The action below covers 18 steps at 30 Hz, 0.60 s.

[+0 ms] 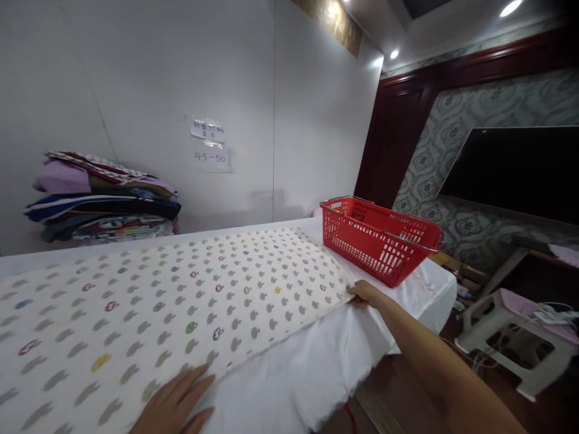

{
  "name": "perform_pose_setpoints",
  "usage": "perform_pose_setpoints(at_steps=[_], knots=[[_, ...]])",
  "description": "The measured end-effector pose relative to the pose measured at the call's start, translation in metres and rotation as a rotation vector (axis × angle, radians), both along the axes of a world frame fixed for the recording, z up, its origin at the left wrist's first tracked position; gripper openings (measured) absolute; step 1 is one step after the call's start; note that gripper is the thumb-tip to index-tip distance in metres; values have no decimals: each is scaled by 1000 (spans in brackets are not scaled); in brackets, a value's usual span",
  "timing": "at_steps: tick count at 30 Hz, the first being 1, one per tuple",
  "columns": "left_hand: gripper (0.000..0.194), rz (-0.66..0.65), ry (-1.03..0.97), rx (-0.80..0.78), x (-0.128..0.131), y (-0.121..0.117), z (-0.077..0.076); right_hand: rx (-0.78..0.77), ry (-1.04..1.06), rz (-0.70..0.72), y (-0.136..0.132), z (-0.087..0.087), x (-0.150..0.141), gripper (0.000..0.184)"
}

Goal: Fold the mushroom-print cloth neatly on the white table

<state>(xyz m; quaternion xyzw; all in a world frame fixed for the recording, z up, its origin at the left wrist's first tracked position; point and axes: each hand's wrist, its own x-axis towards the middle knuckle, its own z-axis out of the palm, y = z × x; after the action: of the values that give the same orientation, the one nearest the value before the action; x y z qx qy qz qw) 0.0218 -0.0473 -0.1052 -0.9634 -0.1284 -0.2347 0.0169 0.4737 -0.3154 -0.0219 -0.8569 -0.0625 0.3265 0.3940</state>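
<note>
A cream cloth (172,301) printed with grey and coloured shapes lies spread flat over a table covered in white sheeting (316,361). My left hand (174,404) rests flat on the cloth's near edge, fingers stretched out. My right hand (364,293) reaches to the cloth's far right corner and pinches it between closed fingers, close to a red basket (380,238).
The red plastic basket with metal handles stands at the table's right end. A pile of folded fabrics (104,196) sits at the back left against a white wall with paper labels (210,144). A white plastic stool (515,337) and a dark screen (515,172) are to the right.
</note>
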Motion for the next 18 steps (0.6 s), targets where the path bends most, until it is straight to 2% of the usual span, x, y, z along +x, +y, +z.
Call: perform_pose_setpoints(at_steps=[3, 10, 15, 17, 18], knots=[[37, 30, 41, -56, 5, -9, 10, 20, 15, -45, -1, 1, -2, 10], [35, 85, 89, -194, 15, -14, 33, -9, 10, -91, 1, 0, -6, 23], [27, 97, 208, -283, 25, -30, 59, -24, -147, -26, 1, 5, -28, 26], [32, 138, 237, -296, 26, -35, 62, -23, -232, 27, -5, -2, -30, 34], [30, 109, 253, -253, 25, -37, 61, -16, -275, 62, -10, -9, -25, 37]])
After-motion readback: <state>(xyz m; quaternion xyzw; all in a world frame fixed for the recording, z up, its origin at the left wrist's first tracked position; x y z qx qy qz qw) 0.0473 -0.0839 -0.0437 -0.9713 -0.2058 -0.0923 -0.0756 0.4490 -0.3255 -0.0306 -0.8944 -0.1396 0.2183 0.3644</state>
